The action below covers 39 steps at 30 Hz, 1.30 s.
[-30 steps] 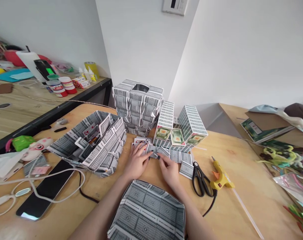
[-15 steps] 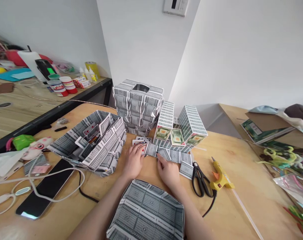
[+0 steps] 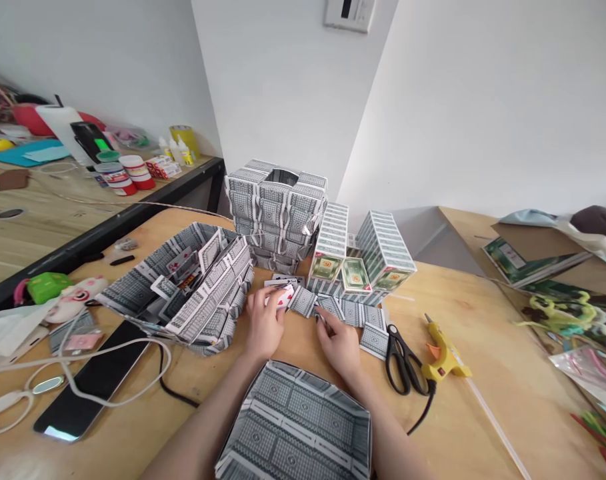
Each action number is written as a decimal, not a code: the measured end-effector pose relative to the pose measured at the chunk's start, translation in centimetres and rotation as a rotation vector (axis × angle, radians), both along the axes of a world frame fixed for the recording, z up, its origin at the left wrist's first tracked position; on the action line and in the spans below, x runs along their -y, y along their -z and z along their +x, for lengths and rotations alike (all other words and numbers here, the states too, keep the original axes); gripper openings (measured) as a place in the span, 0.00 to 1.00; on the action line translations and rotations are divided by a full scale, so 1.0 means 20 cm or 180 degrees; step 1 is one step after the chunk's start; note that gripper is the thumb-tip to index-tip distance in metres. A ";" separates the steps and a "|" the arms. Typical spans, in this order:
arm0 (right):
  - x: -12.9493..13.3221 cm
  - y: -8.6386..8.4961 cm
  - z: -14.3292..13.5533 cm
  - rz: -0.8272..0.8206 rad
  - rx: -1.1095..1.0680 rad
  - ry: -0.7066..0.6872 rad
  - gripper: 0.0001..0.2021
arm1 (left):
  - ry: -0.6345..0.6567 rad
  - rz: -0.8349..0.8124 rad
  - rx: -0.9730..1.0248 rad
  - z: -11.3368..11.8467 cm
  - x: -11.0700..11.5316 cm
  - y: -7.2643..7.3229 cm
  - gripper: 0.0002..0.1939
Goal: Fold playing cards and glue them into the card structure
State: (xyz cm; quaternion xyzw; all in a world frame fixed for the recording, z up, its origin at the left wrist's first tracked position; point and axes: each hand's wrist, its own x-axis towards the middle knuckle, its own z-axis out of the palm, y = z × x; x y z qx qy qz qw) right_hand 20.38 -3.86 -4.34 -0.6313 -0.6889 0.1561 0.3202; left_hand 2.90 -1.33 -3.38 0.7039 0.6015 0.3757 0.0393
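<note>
My left hand (image 3: 265, 325) has its fingers closed on a playing card (image 3: 284, 297) with a red heart showing, lifted at a tilt. Behind that hand more face-up cards (image 3: 287, 280) lie on the table. My right hand (image 3: 339, 341) rests to the right, index finger stretched onto a grey-backed card (image 3: 331, 307), the other fingers curled and partly hidden. This card belongs to a row of grey-backed cards, with another card (image 3: 303, 301) between my hands and one (image 3: 374, 339) at the right end. A tray made of folded cards (image 3: 297, 420) sits between my forearms.
Left stands a card-built basket (image 3: 223, 287) holding loose cards. Behind are a card-built box (image 3: 267, 200) and stacked green card packs (image 3: 383, 247). Black scissors (image 3: 405, 367) and a yellow glue gun (image 3: 443, 353) with its cord lie right. A phone (image 3: 93, 387) and white cable lie left.
My left hand has raised and tilted the heart card, which shows more of its face now. My right index finger has shifted slightly on the row of cards.
</note>
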 end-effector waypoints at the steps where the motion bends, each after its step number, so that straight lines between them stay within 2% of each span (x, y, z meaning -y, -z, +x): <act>1: 0.00 0.00 0.00 0.0005 -0.0024 -0.0037 0.16 | -0.0034 0.0003 0.0081 0.00 0.00 0.00 0.21; 6: 0.00 0.00 0.01 -0.0048 -0.0135 -0.0097 0.15 | -0.0302 -0.0191 0.0647 -0.01 0.00 0.00 0.21; 13: 0.00 -0.01 0.00 -0.0115 -0.0247 -0.0126 0.15 | -0.0531 -0.0058 0.0731 -0.01 0.00 -0.01 0.12; 21: 0.00 -0.02 0.00 -0.0178 -0.0154 -0.0116 0.14 | -0.0257 0.0352 0.0580 -0.02 -0.01 0.01 0.12; 27: -0.01 -0.02 0.00 -0.0147 -0.0111 -0.0107 0.15 | -0.0099 0.0289 0.0357 -0.02 -0.02 0.04 0.17; 32: -0.01 -0.02 0.00 -0.0151 -0.0105 -0.0090 0.14 | -0.0074 0.0277 0.0324 -0.02 -0.02 0.03 0.18; 39: -0.01 -0.02 -0.01 -0.0181 -0.0262 -0.0135 0.14 | 0.0207 0.0463 0.0589 -0.01 0.00 -0.01 0.08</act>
